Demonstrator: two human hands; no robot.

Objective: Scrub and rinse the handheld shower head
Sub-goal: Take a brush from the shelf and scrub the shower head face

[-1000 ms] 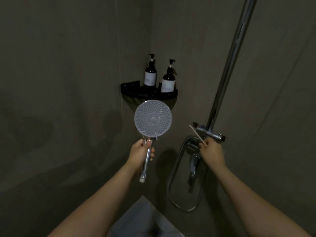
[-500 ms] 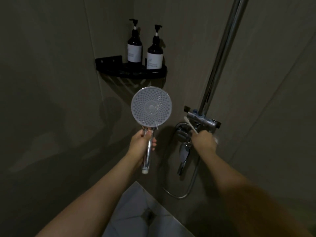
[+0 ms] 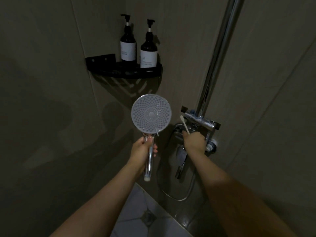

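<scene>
My left hand (image 3: 142, 149) grips the chrome handle of the handheld shower head (image 3: 151, 115), holding it upright with its round, dotted spray face turned toward me. My right hand (image 3: 194, 141) is closed around a thin white toothbrush (image 3: 184, 124), whose head pokes up to the left, and rests against the chrome mixer valve (image 3: 201, 120) on the wall. The valve's lever (image 3: 181, 161) hangs below my right hand. A metal hose (image 3: 185, 192) loops under the valve.
A chrome riser pipe (image 3: 217, 53) runs up from the valve. In the corner, a black shelf (image 3: 123, 72) carries two dark pump bottles (image 3: 128, 43). Tiled walls close in on both sides. A floor drain (image 3: 147, 217) sits on the pale floor below.
The view has tilted so the shelf and valve sit differently in frame. My right hand with the toothbrush has dropped from the valve's top bar to its body. The shower head stays upright.
</scene>
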